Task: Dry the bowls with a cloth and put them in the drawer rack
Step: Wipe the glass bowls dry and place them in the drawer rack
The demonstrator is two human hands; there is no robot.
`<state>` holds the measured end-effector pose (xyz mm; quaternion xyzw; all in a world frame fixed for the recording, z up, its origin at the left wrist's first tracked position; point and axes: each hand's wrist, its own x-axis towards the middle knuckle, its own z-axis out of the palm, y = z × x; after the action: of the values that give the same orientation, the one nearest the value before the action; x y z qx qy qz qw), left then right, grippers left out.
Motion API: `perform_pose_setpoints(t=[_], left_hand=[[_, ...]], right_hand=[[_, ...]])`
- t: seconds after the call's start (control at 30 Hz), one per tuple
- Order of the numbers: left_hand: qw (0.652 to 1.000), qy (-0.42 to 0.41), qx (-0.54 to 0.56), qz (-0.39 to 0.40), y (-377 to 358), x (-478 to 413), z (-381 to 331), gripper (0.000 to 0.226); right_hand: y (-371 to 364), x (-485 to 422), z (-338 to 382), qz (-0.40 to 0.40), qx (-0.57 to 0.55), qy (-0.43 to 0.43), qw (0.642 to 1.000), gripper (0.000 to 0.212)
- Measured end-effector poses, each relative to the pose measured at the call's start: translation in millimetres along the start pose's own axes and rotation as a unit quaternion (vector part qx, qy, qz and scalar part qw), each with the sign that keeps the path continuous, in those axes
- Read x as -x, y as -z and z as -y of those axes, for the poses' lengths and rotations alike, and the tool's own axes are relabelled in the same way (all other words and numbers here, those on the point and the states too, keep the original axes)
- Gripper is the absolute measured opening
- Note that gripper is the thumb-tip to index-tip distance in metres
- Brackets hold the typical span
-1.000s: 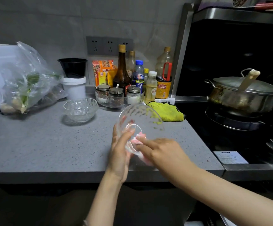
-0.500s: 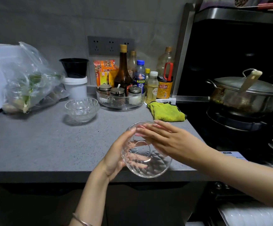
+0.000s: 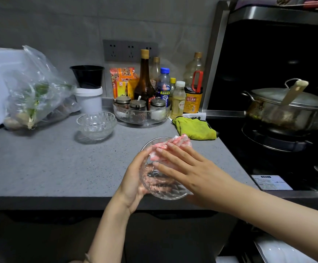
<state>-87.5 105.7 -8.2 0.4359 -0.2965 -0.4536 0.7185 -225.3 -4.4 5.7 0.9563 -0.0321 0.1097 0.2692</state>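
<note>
Speckled counter (image 3: 49,168): L grip (image 3: 135,179) cups faceted glass bowl (image 3: 163,188), R grip (image 3: 188,168) flat-fingered, pressing pink cloth (image 3: 179,142)

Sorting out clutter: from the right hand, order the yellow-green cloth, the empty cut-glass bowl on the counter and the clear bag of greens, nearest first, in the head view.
From the right hand:
1. Yellow-green cloth, just behind it, by the stove.
2. Empty cut-glass bowl, left, mid-counter.
3. Clear bag of greens, far left.

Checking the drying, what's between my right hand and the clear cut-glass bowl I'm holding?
A crumpled pink-and-white cloth, pressed by the right hand against the clear cut-glass bowl, in the head view.
</note>
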Motion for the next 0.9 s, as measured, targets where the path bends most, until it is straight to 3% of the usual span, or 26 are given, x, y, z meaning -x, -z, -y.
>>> perform_pose_setpoints(t=[0.13, 0.23, 0.47, 0.63, 0.7, 0.8, 0.9], left_hand=[[1.000, -0.003, 0.000, 0.001, 0, 1, 0, 0.038], [1.000, -0.008, -0.019, -0.013, 2, 1, -1, 0.036], [0.998, -0.044, -0.021, -0.041, 3, -1, 3, 0.029], [0.998, -0.025, 0.016, -0.055, -1, 0, 4, 0.033], [0.996, -0.044, 0.027, -0.067, -1, -1, 2, 0.032], [0.994, -0.066, 0.023, -0.087, 0, -2, 5, 0.032], [0.995, -0.057, 0.028, -0.079, -1, 0, 5, 0.034]], right_hand=[[4, -5, 4, 0.041, -0.064, -0.018, 0.997, 0.109], [7, -4, 10, 0.047, -0.172, -0.014, 0.984, 0.104], [17, -1, 32, 0.078, -0.272, 0.005, 0.959, 0.090], [10, -13, 27, 0.054, -0.164, -0.077, 0.982, 0.098], [13, -13, 28, 0.052, -0.118, -0.082, 0.988, 0.091], [9, -9, 35, -0.014, -0.162, -0.037, 0.986, 0.069], [7, -9, 34, -0.044, -0.202, -0.009, 0.978, 0.069]])
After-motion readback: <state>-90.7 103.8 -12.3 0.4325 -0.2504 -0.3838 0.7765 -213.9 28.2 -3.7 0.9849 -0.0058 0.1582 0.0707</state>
